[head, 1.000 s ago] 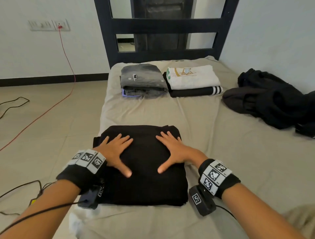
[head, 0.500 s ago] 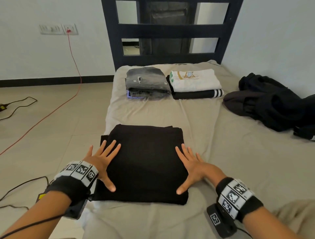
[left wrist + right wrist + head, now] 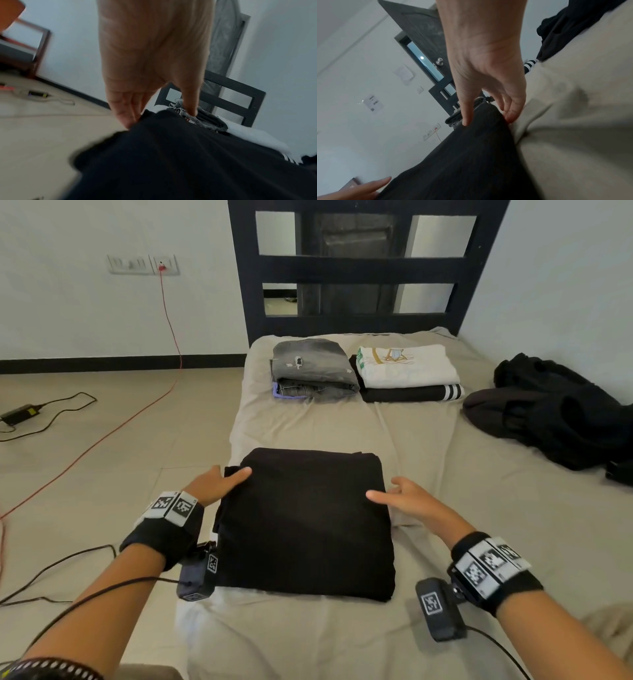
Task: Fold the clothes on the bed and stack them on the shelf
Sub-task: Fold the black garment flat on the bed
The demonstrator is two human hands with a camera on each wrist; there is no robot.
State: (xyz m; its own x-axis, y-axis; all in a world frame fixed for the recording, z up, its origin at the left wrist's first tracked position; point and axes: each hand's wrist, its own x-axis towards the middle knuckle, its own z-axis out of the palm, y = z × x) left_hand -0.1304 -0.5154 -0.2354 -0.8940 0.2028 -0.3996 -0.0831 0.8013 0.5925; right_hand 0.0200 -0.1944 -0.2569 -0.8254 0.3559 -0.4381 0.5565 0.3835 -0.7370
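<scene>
A folded black garment (image 3: 305,522) lies square on the beige bed sheet (image 3: 462,525) in front of me. My left hand (image 3: 233,474) holds its left edge, thumb on top and fingers tucked under the edge. In the left wrist view the left hand (image 3: 159,116) meets the black garment (image 3: 188,155) at that edge. My right hand (image 3: 383,491) holds the right edge, thumb on top. In the right wrist view the right hand (image 3: 488,120) has its fingers curled down beside the black garment (image 3: 471,155), against the sheet. No shelf is in view.
Two folded stacks sit at the head of the bed: a grey stack (image 3: 311,371) and a white shirt (image 3: 407,366) on a black striped garment. A pile of unfolded black clothes (image 3: 561,419) lies at the right. A dark headboard (image 3: 359,268) stands behind; cables (image 3: 164,313) cross the floor at the left.
Both hands left the top of the black garment, slid out to its sides, then moved forward along the edges and took hold there.
</scene>
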